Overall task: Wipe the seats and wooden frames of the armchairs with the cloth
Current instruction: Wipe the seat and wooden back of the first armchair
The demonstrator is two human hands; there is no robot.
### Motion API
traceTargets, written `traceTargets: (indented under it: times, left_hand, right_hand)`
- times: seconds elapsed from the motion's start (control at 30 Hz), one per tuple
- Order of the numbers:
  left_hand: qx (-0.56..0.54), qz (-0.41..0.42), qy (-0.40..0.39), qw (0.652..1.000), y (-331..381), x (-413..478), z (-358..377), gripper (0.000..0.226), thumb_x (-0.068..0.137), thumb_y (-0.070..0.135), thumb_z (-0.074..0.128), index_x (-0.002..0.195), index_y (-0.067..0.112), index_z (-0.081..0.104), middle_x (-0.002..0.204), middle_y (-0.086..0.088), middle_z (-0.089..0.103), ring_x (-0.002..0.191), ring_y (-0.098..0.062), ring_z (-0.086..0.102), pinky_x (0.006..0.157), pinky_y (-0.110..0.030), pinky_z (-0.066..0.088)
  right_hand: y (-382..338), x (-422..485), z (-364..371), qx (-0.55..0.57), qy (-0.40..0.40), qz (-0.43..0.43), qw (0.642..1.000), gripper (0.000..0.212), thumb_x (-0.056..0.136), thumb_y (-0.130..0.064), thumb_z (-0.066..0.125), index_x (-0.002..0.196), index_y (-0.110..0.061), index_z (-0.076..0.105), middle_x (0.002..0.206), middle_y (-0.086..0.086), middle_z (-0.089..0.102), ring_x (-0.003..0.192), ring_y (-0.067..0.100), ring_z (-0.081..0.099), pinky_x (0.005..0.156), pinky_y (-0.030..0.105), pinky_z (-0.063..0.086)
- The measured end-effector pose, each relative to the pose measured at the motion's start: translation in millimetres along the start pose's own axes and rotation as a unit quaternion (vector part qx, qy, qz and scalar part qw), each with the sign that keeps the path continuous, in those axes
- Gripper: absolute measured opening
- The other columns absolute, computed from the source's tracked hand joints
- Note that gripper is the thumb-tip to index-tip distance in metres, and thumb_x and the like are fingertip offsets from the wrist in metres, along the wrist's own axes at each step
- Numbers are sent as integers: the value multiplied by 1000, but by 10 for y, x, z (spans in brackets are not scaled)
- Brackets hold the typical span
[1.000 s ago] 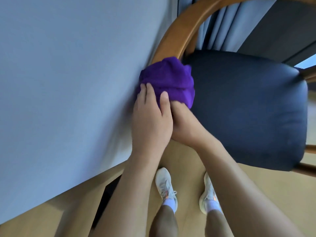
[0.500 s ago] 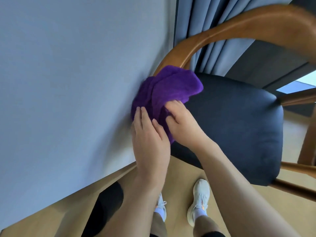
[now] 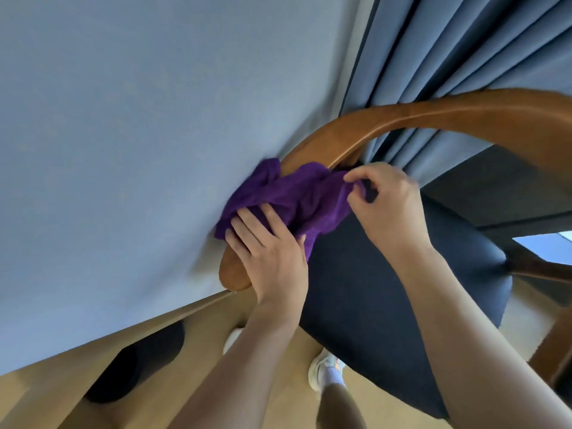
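Looking down, you see the purple cloth [image 3: 297, 196] lying over the wooden arm [image 3: 232, 274] of the armchair, on the side right next to the wall [image 3: 123, 150]. The cloth sits just in front of both your hands, a little away from you.

The wooden arm is long and bent. Its round end pokes out under your left hand, close to you. From there it runs away from you, under the cloth, then bends up and over to your right, in front of the curtain [image 3: 448, 57]. So I think the next wipe should go along that line, away from you and then to the right.

Your left hand [image 3: 272, 255] is the one nearer to the wood. It lies flat on the near edge of the cloth with its fingers straight and presses the cloth down on the arm. It does not curl round anything.

Your right hand [image 3: 390, 205] is over the back of the dark seat [image 3: 387, 305]. Its thumb and fingers pinch the right edge of the cloth. The cloth is bunched up between your two hands.

The far part of the wooden arm is bare. The wall is very close to the wood, so I think your left hand has little room on that side.
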State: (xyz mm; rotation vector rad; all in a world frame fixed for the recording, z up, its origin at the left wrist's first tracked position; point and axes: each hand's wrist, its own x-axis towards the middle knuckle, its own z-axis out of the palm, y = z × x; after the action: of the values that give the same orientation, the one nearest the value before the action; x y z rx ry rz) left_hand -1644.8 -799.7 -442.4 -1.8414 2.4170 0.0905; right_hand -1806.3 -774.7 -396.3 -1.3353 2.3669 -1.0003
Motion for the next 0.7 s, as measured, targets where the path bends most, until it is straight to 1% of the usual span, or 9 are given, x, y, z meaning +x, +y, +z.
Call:
traceTargets:
  times: [0.07,0.1,0.17,0.2,0.3,0.37,0.43,0.53,0.7]
  left_hand:
    - [15,-24,11,1000,93,92,23,82,89,51,62,145,-1,34,141,-37,35,128,-51,39,110,-61,30]
    - [15,-38,13,999,125,132,35,80,88,49,63,144,-1,35,140,-36,37,127,-51,40,109,-61,30]
    - [17,-63,18,998,167,183,38,77,88,46,64,143,-1,38,138,-35,40,125,-50,43,108,-61,32]
    - [20,-71,22,997,178,192,40,75,88,46,64,142,-1,39,137,-34,41,124,-49,45,107,-60,33]
    - [32,-69,38,996,141,170,49,71,91,47,59,142,1,39,137,-32,43,123,-46,47,106,-57,36]
    - [41,-57,46,996,52,140,44,69,94,49,55,143,3,39,136,-29,44,122,-44,48,104,-55,38]
    - [43,-49,47,997,-18,127,34,69,94,52,53,142,4,40,135,-28,45,121,-43,48,102,-53,40]
    - [43,-63,45,996,49,166,17,71,91,51,58,140,3,42,133,-29,47,119,-43,50,101,-54,41]
    - [66,-69,41,995,282,312,73,70,92,47,55,141,0,37,134,-31,43,122,-45,46,108,-57,33]
  right_hand:
    - [132,249,-118,-30,1,-24,999,30,84,0,64,112,-11,68,116,0,63,113,20,55,95,16,36]
    - [194,409,-155,-54,-9,-50,997,35,84,-1,65,118,-10,66,124,4,61,119,23,53,100,19,35]
    - [287,754,-153,-104,-64,-108,987,44,84,-6,66,127,-10,61,134,8,57,127,28,49,109,35,35]
    - [315,911,-113,-138,-107,-131,976,49,84,-9,66,132,-11,57,139,8,54,133,30,44,115,43,31]
    - [348,1219,70,-214,-236,-141,937,66,86,-20,61,149,-15,40,156,7,39,149,28,23,123,56,5]
    - [375,1263,170,-211,-262,-115,935,66,89,-27,56,151,-19,36,158,5,36,150,27,19,122,57,-1]
    - [414,1243,213,-195,-244,-112,943,62,87,-29,57,147,-21,42,151,3,43,145,28,26,122,58,1]
    - [446,1228,224,-184,-234,-126,946,62,83,-29,62,142,-22,46,145,1,47,141,27,32,122,57,3]
    - [501,1256,243,-167,-226,-128,951,63,81,-31,62,142,-23,47,145,-2,48,141,25,33,122,55,1]
